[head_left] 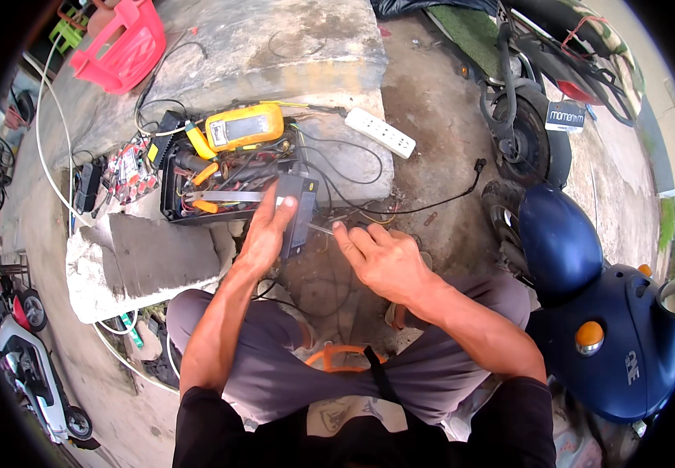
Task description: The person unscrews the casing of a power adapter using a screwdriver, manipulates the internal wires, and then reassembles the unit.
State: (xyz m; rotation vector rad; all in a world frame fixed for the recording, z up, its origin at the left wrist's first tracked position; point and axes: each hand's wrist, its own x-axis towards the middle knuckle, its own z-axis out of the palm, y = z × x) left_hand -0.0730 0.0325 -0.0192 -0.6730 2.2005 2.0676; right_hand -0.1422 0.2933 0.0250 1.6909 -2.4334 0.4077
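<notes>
Work on the gray box (299,214) is being done, it seems; how much is left is not being shown. It is being gripped by the left hand (263,234), near the black toolbox (169,195). 1 thin metal rod (322,228) is being pinched by the bent-in right hand (384,261) and aimed at it.

Gloss Against Grit

The grey box (297,210) looked like matt plastic, and the thin shaft (320,228) near it like bare metal. A flat strip (232,196) had a silvery, metallic sheen. Smooth plastic seemed to form the yellow meter (244,127) and white power strip (380,132). The pink chair (123,66) was slick plastic. Glossy paint coated the blue bodywork (559,242), while the concrete slab (290,35) was rough and stained. The trousers (255,343) were soft, matt cloth; the green mat (468,39) looked coarse.
</notes>
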